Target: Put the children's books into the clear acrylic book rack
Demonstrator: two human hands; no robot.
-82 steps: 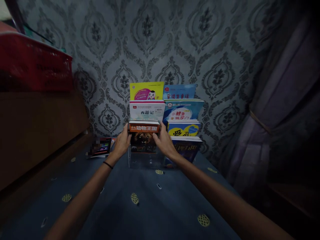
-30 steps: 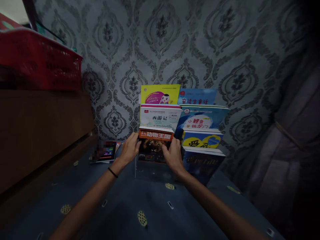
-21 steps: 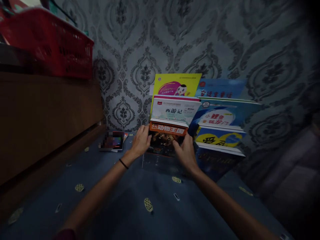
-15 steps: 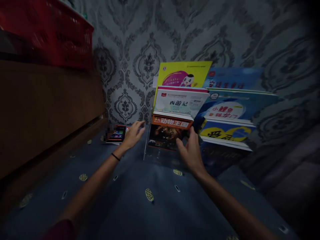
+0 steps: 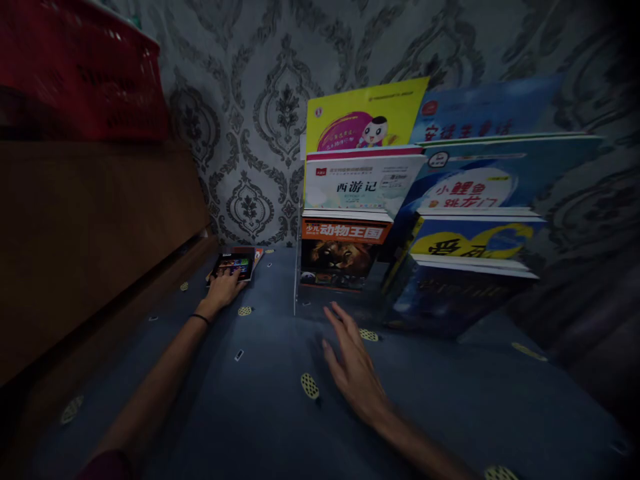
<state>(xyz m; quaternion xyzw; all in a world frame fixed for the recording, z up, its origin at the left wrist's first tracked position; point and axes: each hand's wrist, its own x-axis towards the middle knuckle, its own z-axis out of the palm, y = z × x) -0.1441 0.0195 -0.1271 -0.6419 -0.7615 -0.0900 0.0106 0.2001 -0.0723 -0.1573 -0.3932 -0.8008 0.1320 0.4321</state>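
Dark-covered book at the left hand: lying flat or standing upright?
Lying flat: the dark-covered book shows its cover facing up, with the left hand over its near edge.

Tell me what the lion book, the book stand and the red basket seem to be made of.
Lion book: printed paper with a card-like cover; pale page edges show along its top. Book stand: probably clear, smooth plastic, perhaps glass; it is see-through below the book. Red basket: likely hard plastic, slightly shiny, with small highlights and slotted sides.

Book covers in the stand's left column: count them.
3: yellow cover at the back, white cover in the middle, lion cover in front; others may be hidden behind.
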